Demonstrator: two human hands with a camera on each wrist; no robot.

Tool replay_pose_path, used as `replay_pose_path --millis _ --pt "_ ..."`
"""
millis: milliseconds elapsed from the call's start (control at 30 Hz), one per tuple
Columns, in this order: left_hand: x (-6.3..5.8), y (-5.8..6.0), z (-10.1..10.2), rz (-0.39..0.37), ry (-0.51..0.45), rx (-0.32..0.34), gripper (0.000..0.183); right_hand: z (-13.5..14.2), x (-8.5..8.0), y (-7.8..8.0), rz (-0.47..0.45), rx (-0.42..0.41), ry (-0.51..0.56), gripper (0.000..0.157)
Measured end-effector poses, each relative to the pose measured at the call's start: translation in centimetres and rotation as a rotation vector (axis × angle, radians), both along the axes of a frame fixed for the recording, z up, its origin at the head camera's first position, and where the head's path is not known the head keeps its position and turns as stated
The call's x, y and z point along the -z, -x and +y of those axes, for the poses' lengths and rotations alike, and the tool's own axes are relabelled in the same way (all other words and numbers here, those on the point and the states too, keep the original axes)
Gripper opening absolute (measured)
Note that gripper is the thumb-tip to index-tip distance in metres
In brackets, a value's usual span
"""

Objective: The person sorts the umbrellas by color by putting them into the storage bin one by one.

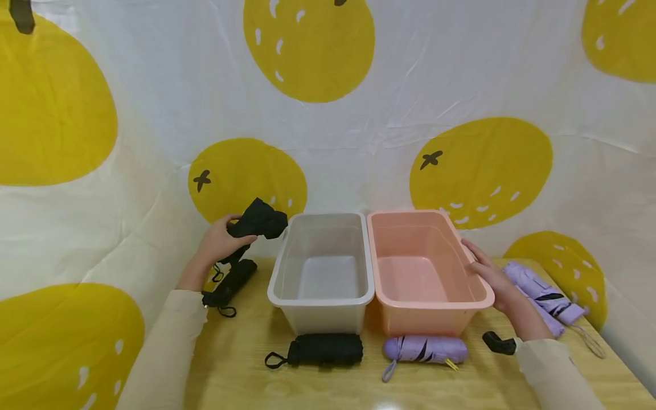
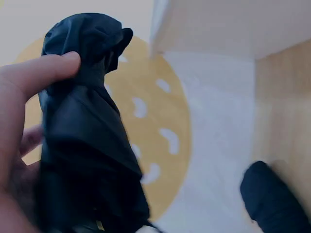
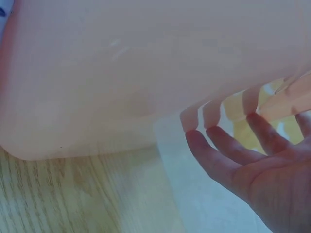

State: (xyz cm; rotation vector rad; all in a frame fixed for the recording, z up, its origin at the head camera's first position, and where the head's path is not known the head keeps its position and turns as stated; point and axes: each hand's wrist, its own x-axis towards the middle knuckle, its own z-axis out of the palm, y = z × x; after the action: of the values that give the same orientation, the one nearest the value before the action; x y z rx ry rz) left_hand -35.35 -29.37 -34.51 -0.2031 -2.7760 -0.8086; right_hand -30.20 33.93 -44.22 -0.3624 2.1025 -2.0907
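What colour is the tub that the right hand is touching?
The tub is peachy pink, inside and out; it shows best in the head view.

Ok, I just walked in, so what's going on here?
A person's left hand grips a crumpled black fabric bundle, apparently a folded umbrella, beside the pale grey rectangular plastic bin. The right hand touches the outer side of the pink rectangular plastic bin. On the wood-grain table, a rolled black fabric umbrella lies in front of the grey bin and a rolled lilac fabric umbrella in front of the pink one.
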Motion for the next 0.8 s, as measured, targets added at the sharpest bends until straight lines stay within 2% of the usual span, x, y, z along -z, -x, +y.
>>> replay_pose_path --millis 167,367,567,700,800 --pt "-1.1 0.3 1.7 -0.024 0.019 0.034 0.089 0.2 0.4 -0.1 -0.002 0.018 -0.008 0.067" --pt "-2.4 1.1 4.7 -0.054 0.004 0.1 0.09 0.4 0.4 -0.2 -0.012 0.015 0.004 0.068" --pt "-3.6 1.9 7.7 -0.036 0.016 0.164 0.085 0.4 0.4 0.1 -0.024 0.02 -0.008 0.068" --pt "-3.8 2.1 9.7 -0.055 0.025 0.203 0.081 0.4 0.6 0.2 -0.02 0.012 -0.007 0.067" --pt "-3.5 2.6 10.9 -0.045 0.034 0.236 0.08 0.2 0.6 0.1 -0.004 0.012 -0.003 0.067"
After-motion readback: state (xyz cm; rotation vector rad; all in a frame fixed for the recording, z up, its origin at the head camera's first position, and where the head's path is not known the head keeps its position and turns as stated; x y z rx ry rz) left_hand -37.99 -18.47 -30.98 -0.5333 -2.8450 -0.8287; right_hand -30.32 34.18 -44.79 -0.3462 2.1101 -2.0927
